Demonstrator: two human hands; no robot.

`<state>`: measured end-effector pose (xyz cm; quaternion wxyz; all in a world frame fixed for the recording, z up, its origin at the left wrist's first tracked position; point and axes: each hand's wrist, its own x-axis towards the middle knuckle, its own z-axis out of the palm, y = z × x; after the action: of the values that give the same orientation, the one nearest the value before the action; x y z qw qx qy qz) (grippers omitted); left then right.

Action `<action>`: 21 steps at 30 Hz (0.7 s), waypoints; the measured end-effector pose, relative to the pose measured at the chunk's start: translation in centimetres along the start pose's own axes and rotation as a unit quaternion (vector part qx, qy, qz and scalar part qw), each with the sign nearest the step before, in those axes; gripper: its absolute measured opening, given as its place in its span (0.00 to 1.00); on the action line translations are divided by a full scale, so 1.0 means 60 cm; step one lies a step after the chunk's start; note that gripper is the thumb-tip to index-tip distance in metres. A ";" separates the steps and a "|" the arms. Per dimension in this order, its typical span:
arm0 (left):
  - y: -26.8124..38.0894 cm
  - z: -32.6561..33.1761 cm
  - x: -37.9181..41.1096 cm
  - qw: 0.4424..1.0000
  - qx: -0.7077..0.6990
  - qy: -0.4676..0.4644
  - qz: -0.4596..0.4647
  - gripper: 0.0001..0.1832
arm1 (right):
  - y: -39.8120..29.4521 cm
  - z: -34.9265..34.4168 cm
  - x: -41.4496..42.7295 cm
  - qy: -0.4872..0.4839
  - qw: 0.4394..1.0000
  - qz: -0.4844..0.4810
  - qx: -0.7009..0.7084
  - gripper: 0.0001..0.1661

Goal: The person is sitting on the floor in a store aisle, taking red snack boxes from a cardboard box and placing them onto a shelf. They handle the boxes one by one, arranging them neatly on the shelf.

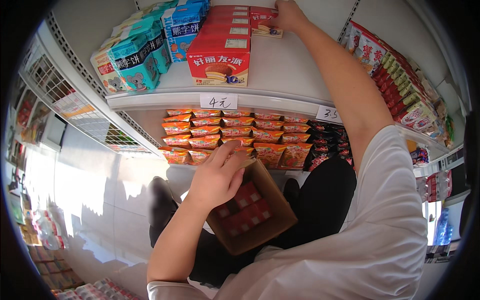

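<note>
My right hand (pixel 290 17) reaches to the back of the upper shelf and grips the right side of a red snack-pie box (pixel 262 22). That box stands beside a row of like red boxes (pixel 218 56) running from front to back. Low in front of me, my left hand (pixel 217 176) rests at the rim of an open cardboard carton (pixel 275 198), its fingers spread and partly hiding the edge. Inside the carton lie several more red boxes (pixel 245 210). The carton sits between my legs.
Blue and teal biscuit packs (pixel 137 62) stand left of the red row. Price cards (pixel 218 101) hang on the shelf's front edge. Orange snack bags (pixel 268 153) and black ones (pixel 326 144) fill the shelf below. More snack bags (pixel 408 90) line the right side; a wire rack (pixel 48 67) is at left.
</note>
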<state>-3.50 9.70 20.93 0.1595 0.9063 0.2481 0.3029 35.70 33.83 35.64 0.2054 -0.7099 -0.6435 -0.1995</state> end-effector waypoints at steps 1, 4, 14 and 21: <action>0.000 0.000 -0.001 1.000 -0.003 0.000 0.001 0.20 | -0.009 0.002 0.002 0.012 1.000 0.013 -0.003 0.33; -0.001 -0.003 -0.003 1.000 0.006 -0.002 0.005 0.19 | -0.008 0.003 0.008 -0.037 0.999 0.024 0.030 0.34; -0.024 -0.024 -0.032 0.998 -0.029 -0.051 -0.025 0.17 | -0.057 -0.123 -0.115 -0.034 0.989 -0.051 0.132 0.32; -0.030 -0.047 -0.075 0.987 -0.001 -0.127 -0.100 0.14 | -0.195 -0.208 -0.425 -0.149 0.941 -0.254 0.163 0.05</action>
<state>-9.03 9.12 20.17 0.2196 0.9081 0.3146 0.1677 21.44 6.82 32.51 0.1625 -0.5010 -0.8496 -0.0291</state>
